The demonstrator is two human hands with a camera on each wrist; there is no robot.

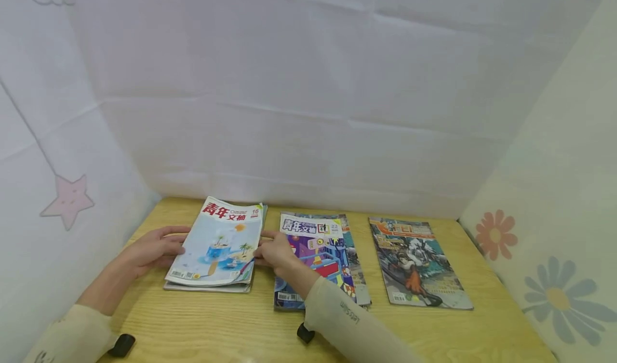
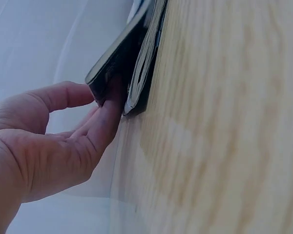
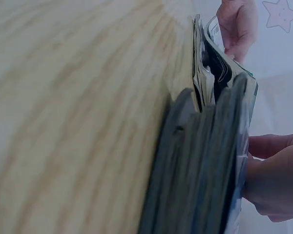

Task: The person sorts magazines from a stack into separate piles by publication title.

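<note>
A magazine (image 1: 219,245) with a white and pale blue island cover lies at the left of the table, on top of another magazine (image 1: 243,287) whose edges peek out below it. My left hand (image 1: 156,249) holds its left edge; in the left wrist view the fingers (image 2: 105,119) reach beneath the lifted upper magazine, with the thumb at its edge. At the opposite side, my right hand (image 1: 279,253) grips the right edge, its fingertips partly hidden. The right wrist view shows a gap between the upper magazine (image 3: 229,63) and those underneath.
Close to the right hand, a purple-covered magazine (image 1: 315,245) lies over another magazine (image 1: 358,277), under the right forearm. Farther right is a dark comic-style magazine (image 1: 416,266). White cloth walls (image 1: 308,111) border the wooden table (image 1: 207,325) at the back and sides.
</note>
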